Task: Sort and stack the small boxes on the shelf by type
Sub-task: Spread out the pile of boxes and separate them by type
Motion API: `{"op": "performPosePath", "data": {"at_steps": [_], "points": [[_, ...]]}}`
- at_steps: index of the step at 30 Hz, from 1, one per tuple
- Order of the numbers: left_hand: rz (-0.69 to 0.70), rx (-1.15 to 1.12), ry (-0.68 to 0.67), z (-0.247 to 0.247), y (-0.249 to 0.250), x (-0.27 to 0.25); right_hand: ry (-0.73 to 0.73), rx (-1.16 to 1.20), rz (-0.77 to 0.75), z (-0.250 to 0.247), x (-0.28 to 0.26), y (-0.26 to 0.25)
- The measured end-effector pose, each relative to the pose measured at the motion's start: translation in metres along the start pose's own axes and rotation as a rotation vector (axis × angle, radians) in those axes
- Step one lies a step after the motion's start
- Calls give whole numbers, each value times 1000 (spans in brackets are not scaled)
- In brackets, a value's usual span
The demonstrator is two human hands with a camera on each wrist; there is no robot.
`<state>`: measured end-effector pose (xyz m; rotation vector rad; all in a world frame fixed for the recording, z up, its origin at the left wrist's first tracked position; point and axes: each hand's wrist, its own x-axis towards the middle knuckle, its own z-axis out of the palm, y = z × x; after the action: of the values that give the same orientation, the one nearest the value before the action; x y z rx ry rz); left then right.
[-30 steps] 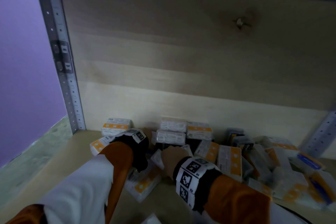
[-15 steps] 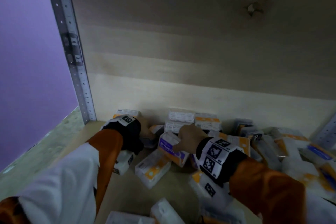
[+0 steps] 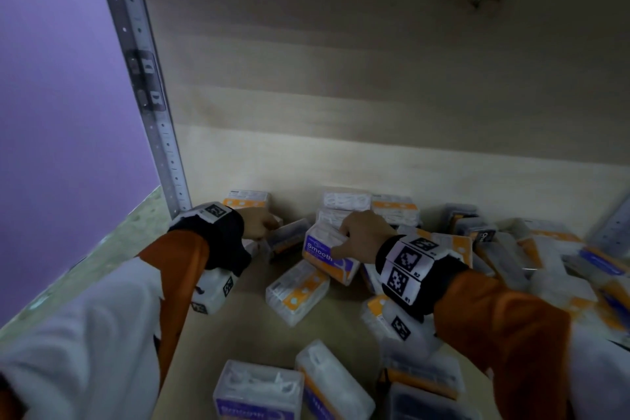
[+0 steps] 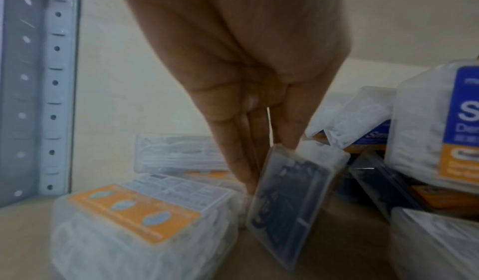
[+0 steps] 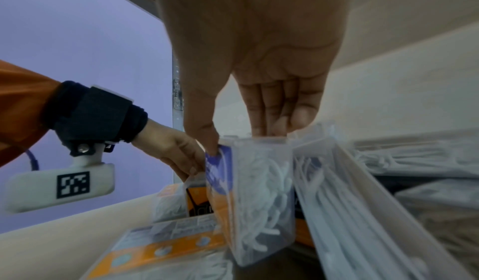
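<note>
- My left hand has its fingertips hidden behind the knuckles in the head view.
- The dark box I pinch is too blurred to read its print.
- The blue-labelled box under my right hand shows a smeared label.
- Boxes at the head view's bottom edge are cut off.

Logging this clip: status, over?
Left hand pinches dark box. Right hand holds Smooth box. Loose boxes crowd shelf.

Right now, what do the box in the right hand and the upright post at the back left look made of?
Box: seemingly clear, slightly frosted plastic; white picks show through, with a paper-like blue-orange label. Post: looks like grey matte metal with punched holes.
</note>
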<state>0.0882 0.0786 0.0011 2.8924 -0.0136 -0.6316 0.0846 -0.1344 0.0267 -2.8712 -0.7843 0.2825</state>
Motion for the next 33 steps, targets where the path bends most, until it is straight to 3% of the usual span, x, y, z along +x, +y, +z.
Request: {"op": "performPosePath", "data": {"at_steps": [6, 19, 27, 33], "points": [[-30, -7, 155, 3, 0, 1, 30, 44, 19, -4, -6, 2], [-102, 186, 202, 8, 10, -17, 156, 90, 61, -19, -33, 9], [-72, 226, 283, -6, 10, -54, 192, 112, 89, -34, -70, 19], [12, 198, 357, -12, 42, -96, 219, 150, 162, -48, -110, 31]]}}
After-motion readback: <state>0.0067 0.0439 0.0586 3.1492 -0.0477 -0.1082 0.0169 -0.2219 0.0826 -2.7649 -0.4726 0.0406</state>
